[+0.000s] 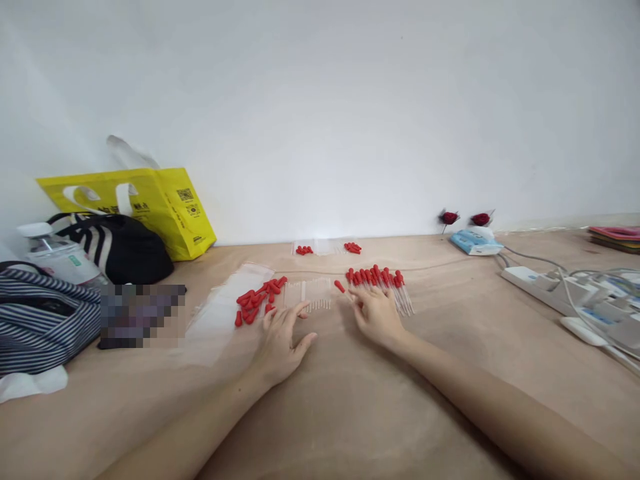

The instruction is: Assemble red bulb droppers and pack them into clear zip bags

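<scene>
My left hand (285, 337) rests with its fingers spread, just in front of a pile of loose red rubber bulbs (257, 300). One fingertip lies close to a bulb at the pile's near edge. Beyond it lie several thin clear glass tubes (313, 293) in a row. My right hand (375, 313) is closed around the thin tube of a red-bulbed dropper (339, 286), whose bulb sticks out to the left of the fingers. Several droppers with red bulbs (376, 275) lie side by side just behind and right of this hand, their tubes partly hidden by it.
Clear plastic bags (220, 317) lie left of the bulbs. Near the wall are a few more red bulbs (304, 250). A yellow bag (173, 207), a black pouch (137, 250) and a striped bag (45, 327) stand left. A tissue pack (475, 241) and power strip (545, 291) are right.
</scene>
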`<action>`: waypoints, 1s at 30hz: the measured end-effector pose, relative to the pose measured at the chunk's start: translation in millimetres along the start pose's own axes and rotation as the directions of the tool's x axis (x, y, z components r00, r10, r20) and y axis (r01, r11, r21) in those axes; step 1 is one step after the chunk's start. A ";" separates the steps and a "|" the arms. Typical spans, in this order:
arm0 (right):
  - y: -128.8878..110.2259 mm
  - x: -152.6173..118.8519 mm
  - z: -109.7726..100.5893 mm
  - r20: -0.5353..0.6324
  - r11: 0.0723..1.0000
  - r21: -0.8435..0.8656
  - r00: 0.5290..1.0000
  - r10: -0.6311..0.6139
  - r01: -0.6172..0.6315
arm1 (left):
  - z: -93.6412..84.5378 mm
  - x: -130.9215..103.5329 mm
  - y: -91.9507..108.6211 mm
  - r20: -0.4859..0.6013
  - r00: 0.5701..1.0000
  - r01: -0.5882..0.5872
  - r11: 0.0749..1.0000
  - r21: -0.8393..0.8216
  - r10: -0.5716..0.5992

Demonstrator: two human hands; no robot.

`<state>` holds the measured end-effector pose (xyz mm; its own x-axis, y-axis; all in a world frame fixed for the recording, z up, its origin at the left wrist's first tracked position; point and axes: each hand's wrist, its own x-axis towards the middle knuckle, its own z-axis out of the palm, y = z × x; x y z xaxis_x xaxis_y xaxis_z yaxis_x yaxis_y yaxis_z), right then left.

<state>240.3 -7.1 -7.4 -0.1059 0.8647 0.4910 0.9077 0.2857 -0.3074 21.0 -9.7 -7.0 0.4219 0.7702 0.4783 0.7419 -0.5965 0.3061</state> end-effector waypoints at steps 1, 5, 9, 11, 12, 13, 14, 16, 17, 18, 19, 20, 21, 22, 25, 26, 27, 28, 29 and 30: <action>-2.1 9.0 3.0 0.007 0.997 -0.030 0.997 0.075 -0.075 | 0.8 0.3 -0.4 0.010 1.000 0.010 1.000 -0.004 -0.010; -16.6 42.9 17.9 0.051 0.957 -0.154 0.965 0.258 -0.247 | 1.2 0.5 -2.2 0.026 0.999 0.024 1.000 -0.009 -0.024; -27.0 59.8 31.4 0.107 0.926 -0.272 0.948 0.300 -0.262 | -0.7 0.8 -2.5 0.018 1.000 0.024 0.999 0.025 -0.025; -27.4 61.1 35.7 0.126 0.921 -0.294 0.945 0.301 -0.254 | -0.7 0.9 -1.6 0.029 0.999 0.028 0.998 0.056 -0.030; -26.8 60.7 37.1 0.132 0.922 -0.295 0.945 0.298 -0.250 | -0.3 0.8 -0.9 0.034 0.999 0.036 0.997 0.071 -0.039; -25.9 59.9 37.9 0.135 0.923 -0.294 0.946 0.296 -0.247 | 0.2 0.5 -0.1 0.039 0.998 0.048 0.995 0.085 -0.051; -24.9 58.9 38.1 0.136 0.923 -0.296 0.945 0.296 -0.246 | 0.6 0.2 0.6 0.039 0.997 0.061 0.993 0.098 -0.065; -23.3 56.9 37.1 0.136 0.920 -0.302 0.944 0.302 -0.251 | 0.3 0.2 1.3 0.024 0.996 0.083 0.989 0.125 -0.087; -23.0 56.1 35.8 0.134 0.919 -0.303 0.943 0.304 -0.253 | -1.0 0.8 0.8 0.009 0.995 0.094 0.985 0.143 -0.096; -23.1 55.6 34.3 0.131 0.919 -0.302 0.944 0.302 -0.252 | -3.3 1.9 -0.6 -0.009 0.994 0.107 0.980 0.166 -0.107; -23.6 55.3 32.7 0.128 0.922 -0.296 0.946 0.298 -0.250 | -6.6 3.7 -3.0 -0.034 0.992 0.129 0.972 0.197 -0.125; -24.5 55.2 31.1 0.128 0.925 -0.286 0.946 0.297 -0.251 | -10.8 5.8 -6.3 -0.062 0.987 0.159 0.959 0.233 -0.149; -25.7 55.4 29.7 0.133 0.928 -0.272 0.945 0.299 -0.256 | -15.7 8.2 -10.6 -0.088 0.980 0.196 0.942 0.273 -0.178; -27.2 55.9 28.7 0.141 0.929 -0.258 0.941 0.307 -0.264 | -21.1 10.4 -15.5 -0.117 0.970 0.240 0.919 0.314 -0.213; -32.3 58.9 28.8 0.176 0.924 -0.239 0.922 0.344 -0.299 | -35.4 14.5 -30.5 -0.130 0.944 0.329 0.857 0.396 -0.302; -33.9 60.4 29.7 0.186 0.921 -0.240 0.916 0.355 -0.308 | -38.5 14.8 -34.4 -0.123 0.940 0.339 0.844 0.417 -0.317; -35.2 62.2 30.9 0.196 0.917 -0.243 0.910 0.366 -0.316 | -40.6 14.6 -37.3 -0.111 0.938 0.343 0.834 0.433 -0.328; -36.2 64.2 32.1 0.209 0.913 -0.245 0.902 0.379 -0.327 | -41.8 14.2 -39.3 -0.094 0.938 0.340 0.828 0.447 -0.334; -37.0 66.4 33.1 0.222 0.908 -0.248 0.892 0.393 -0.338 | -42.1 13.8 -40.4 -0.075 0.938 0.333 0.825 0.456 -0.337; -37.7 68.7 33.9 0.238 0.903 -0.251 0.882 0.406 -0.348 | -41.9 13.4 -40.7 -0.052 0.939 0.326 0.825 0.461 -0.341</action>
<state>185.1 55.6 10.3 0.1789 0.9772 0.1147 0.9585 -0.1468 -0.2442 -25.4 15.5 21.4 0.1157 0.9148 0.3871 0.9901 -0.1374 0.0285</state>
